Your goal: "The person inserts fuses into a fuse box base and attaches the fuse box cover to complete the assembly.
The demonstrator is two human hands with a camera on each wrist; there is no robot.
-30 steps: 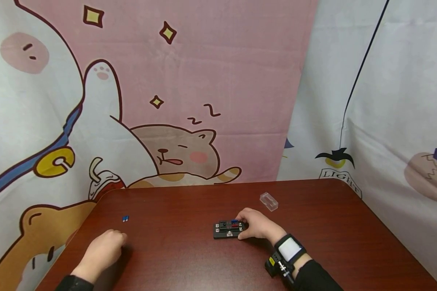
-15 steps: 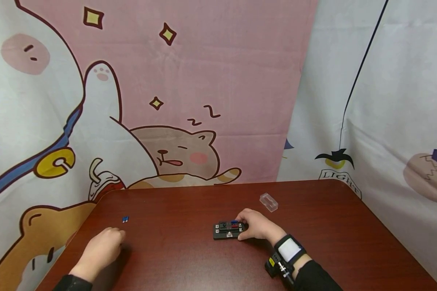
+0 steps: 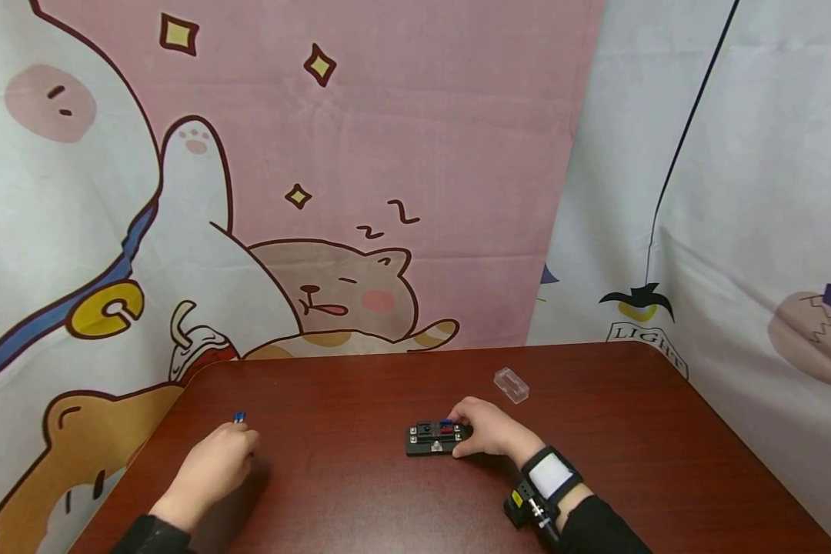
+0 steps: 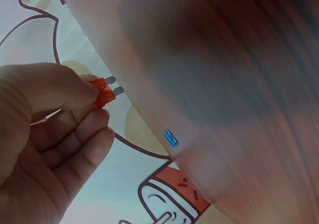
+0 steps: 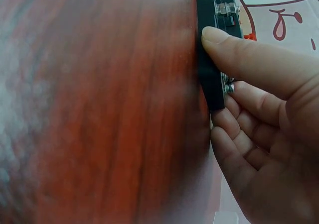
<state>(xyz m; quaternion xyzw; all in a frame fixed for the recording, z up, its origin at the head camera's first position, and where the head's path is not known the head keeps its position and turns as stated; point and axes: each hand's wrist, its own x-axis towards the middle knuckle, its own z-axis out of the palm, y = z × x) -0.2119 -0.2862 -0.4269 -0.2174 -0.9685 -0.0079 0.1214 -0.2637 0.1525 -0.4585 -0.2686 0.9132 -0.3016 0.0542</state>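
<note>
Between thumb and fingertips, my left hand [image 3: 211, 465] pinches an orange-red blade fuse [image 4: 103, 93]; its two metal prongs point away from the fingers in the left wrist view. Just beyond that hand lie small blue fuses [image 3: 239, 416], partly hidden by it in the head view. My right hand [image 3: 492, 431] grips the right end of a black fuse block [image 3: 425, 438], thumb along the near side and fingers round the far side. Blue and red fuses show at the block's right part, beside metal screw terminals. In the right wrist view, the thumb presses the block's black base [image 5: 212, 79].
A clear plastic cover [image 3: 511, 385] lies on the brown table [image 3: 346, 492], behind the right hand. Beyond the table's far edge hangs a printed cartoon cloth [image 3: 415, 154]. A strapped device [image 3: 536, 492] sits on the right wrist.
My left hand first drew back slightly, then moved right and forward, now overlapping the blue fuses in the head view. The right hand and fuse block have stayed put.
</note>
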